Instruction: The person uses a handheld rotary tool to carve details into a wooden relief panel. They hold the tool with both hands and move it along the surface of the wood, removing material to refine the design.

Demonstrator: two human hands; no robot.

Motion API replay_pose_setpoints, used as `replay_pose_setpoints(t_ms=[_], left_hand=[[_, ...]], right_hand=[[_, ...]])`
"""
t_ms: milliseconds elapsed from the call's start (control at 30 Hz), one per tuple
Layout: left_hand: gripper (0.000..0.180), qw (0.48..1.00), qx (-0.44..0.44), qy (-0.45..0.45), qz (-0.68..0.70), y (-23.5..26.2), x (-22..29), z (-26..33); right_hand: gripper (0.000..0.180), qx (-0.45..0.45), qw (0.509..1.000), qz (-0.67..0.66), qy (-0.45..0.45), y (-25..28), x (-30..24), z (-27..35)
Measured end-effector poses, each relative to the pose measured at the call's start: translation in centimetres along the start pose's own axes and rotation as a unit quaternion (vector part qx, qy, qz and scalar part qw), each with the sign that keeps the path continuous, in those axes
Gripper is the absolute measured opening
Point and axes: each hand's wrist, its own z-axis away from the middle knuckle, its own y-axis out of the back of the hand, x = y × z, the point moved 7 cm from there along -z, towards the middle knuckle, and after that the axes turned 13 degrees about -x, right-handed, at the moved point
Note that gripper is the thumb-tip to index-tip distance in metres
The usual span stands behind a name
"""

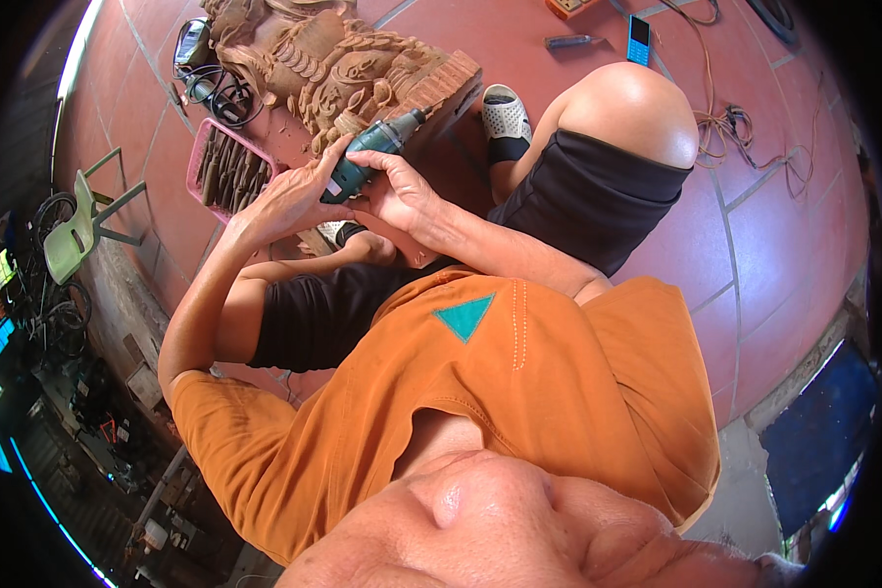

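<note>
Both of my hands are on a green die grinder (pixel 370 155), its dark nose pointing up and to the right. My left hand (pixel 299 194) is wrapped round the body from the left, thumb along the upper side. From the right, my right hand (pixel 400 191) grips the body, with fingers bent over its near side. Just beyond the grinder lies a brown carved wooden sculpture (pixel 343 73), with deep relief figures and a flat ridged end. The nose is close to the sculpture's near edge; whether they touch, I cannot tell.
Left of the sculpture are a pink basket (pixel 192 178) of chisel-like tools and a corded power tool (pixel 206 90). A green chair (pixel 72 235) stands farther left. At the far right, a blue phone (pixel 639 39), a small dark tool (pixel 570 41) and orange cord (pixel 727 127) lie on red tiles.
</note>
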Motion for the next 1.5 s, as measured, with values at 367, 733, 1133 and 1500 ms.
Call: replay_pose_setpoints(t_ms=[367,733,1133,1500], left_hand=[[0.098,1.000,0.017,0.005,0.001,0.1,0.0,0.1],[0.103,0.999,0.013,0.038,0.031,0.0,-0.3,0.2],[0.102,0.998,0.012,0.060,0.033,0.2,0.2,0.5],[0.101,0.997,0.031,0.051,0.047,0.4,0.5,0.8]], right_hand=[[0.032,-0.004,1.000,0.020,0.001,-0.3,-0.3,-0.2],[0.029,-0.010,0.999,0.035,-0.009,0.0,-0.4,-0.8],[0.033,-0.016,0.999,0.047,-0.023,0.3,-0.4,-1.2],[0.031,-0.018,0.997,0.068,-0.026,-0.3,-0.8,-1.0]])
